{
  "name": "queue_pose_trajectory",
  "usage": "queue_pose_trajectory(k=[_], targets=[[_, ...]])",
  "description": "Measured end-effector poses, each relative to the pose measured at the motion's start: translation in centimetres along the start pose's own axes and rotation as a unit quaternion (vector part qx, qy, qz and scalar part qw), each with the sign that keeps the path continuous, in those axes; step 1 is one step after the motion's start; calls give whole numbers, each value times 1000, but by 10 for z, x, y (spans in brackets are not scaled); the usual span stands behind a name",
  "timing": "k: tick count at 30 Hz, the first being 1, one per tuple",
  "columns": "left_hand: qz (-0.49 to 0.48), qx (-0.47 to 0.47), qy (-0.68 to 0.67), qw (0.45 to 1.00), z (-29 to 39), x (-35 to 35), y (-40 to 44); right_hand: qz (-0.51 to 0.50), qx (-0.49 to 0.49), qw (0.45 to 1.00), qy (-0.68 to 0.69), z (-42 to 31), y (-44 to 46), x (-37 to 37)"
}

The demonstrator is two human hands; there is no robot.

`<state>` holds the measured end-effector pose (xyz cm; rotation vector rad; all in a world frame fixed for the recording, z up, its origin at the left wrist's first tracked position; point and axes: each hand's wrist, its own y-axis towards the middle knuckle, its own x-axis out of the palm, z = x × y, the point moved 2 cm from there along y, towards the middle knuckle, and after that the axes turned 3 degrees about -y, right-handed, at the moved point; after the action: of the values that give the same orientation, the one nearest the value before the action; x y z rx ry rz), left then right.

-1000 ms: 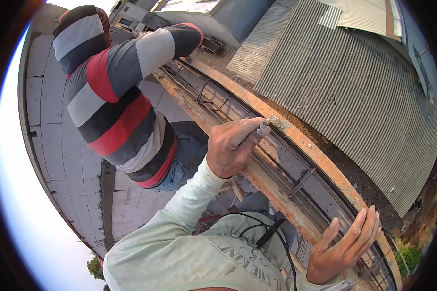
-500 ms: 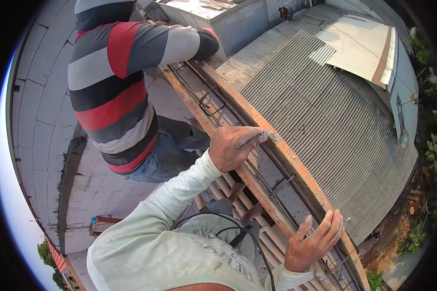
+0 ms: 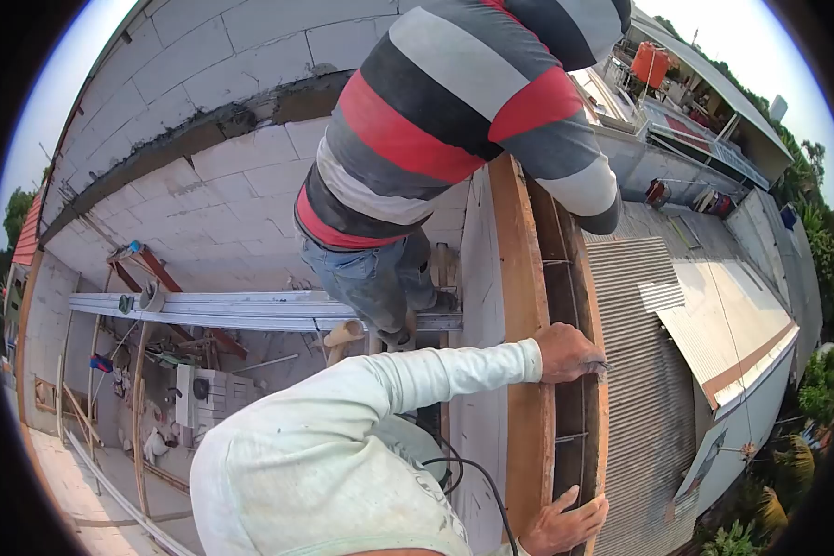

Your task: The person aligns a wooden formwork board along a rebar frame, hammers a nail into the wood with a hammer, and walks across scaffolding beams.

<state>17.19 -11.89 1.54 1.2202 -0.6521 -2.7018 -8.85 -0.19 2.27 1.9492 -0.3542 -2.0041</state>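
View's swung since half a second ago – more room in frame, both hands still at the same form, so probably same work. Left hand (image 3: 567, 354): tight pinch on a small grey piece (image 3: 606, 365), too blurred to name, at the outer board (image 3: 603, 417). Right hand (image 3: 563, 526): fingers spread over that board, nothing seen held. Scuffed inner board (image 3: 525, 445), rebar (image 3: 570, 437) between. Beyond – co-worker (image 3: 408, 120), block wall (image 3: 241, 167), corrugated roof (image 3: 639, 371).

Co-worker's shirt (image 3: 417, 120): red, black, grey stripes; jeans (image 3: 354, 278) faded blue. Wearer's sleeve (image 3: 473, 372) whitish. Boards (image 3: 519, 259) orange-brown. Roof (image 3: 644, 361) grey.
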Motion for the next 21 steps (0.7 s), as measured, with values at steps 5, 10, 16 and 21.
queue_pose_trajectory(k=[5,10,16,21], targets=[[-17,-33,11,999,0,1,0,41,-32,999,1,1,-1,1],[-12,-50,19,998,2,6,1,60,-55,996,-22,2,0,-1],[9,-37,9,999,5,6,0,-15,-6,1000,-11,20,0,28],[2,-10,-21,1000,1,12,1,-17,10,1000,-8,19,-2,26]])
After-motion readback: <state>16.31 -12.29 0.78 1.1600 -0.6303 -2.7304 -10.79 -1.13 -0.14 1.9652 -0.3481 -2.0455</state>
